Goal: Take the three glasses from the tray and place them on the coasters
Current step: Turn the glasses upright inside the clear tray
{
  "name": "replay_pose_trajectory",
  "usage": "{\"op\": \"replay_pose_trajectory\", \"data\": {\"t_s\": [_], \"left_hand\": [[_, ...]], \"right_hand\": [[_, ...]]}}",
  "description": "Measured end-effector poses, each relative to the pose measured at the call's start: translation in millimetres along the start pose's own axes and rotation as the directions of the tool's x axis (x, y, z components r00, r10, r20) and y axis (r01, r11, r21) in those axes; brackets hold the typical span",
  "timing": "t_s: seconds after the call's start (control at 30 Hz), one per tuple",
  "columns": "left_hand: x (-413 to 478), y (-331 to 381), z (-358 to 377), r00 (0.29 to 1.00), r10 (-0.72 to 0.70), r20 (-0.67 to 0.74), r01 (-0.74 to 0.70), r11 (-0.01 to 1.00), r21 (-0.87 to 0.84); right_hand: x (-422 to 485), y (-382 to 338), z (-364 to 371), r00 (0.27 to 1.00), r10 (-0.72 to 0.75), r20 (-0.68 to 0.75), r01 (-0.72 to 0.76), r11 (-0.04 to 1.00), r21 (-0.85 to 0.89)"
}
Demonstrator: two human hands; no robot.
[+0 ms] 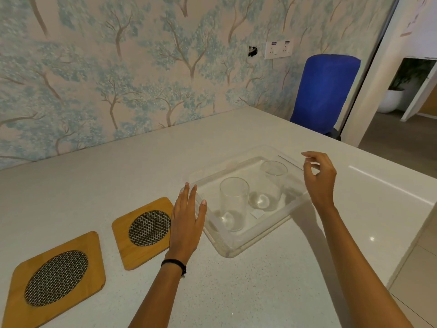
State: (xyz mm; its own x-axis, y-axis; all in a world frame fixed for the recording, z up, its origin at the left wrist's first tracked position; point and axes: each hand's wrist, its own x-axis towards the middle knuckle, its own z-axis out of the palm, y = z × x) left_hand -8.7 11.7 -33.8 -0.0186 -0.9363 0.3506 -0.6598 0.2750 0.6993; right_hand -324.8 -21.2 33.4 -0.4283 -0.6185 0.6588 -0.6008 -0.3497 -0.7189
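The left hand (186,223) lies flat with fingers spread and empty at the near-left rim of the clear tray (238,247), two glasses (234,203) standing just to its right, two wooden coasters (144,230) at its left on the tabletop (236,292), while the right hand (319,178) hovers loosely curled and empty over the tray's far-right edge.
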Motion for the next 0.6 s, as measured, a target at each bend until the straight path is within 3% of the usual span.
{"op": "replay_pose_trajectory", "data": {"t_s": [0.13,0.3,0.4,0.6], "left_hand": [[0.6,1.3,-0.4,1.000,-0.007,0.001,0.007,1.000,0.005],[0.7,1.8,-0.7,1.000,-0.006,0.002,0.006,1.000,0.011],[0.5,2.2,-0.8,1.000,-0.005,0.008,0.005,1.000,0.003],[1.3,1.2,-0.6,1.000,-0.010,0.012,0.010,1.000,-0.006]], "right_hand": [[3.0,23.1,6.0,0.988,0.082,0.133,-0.075,0.995,-0.060],[1.1,34.0,8.1,0.969,0.224,0.106,-0.207,0.967,-0.149],[8.7,32.8,7.5,0.937,0.309,0.164,-0.271,0.937,-0.220],[3.5,27.9,6.1,0.928,0.261,0.265,-0.137,0.902,-0.409]]}}
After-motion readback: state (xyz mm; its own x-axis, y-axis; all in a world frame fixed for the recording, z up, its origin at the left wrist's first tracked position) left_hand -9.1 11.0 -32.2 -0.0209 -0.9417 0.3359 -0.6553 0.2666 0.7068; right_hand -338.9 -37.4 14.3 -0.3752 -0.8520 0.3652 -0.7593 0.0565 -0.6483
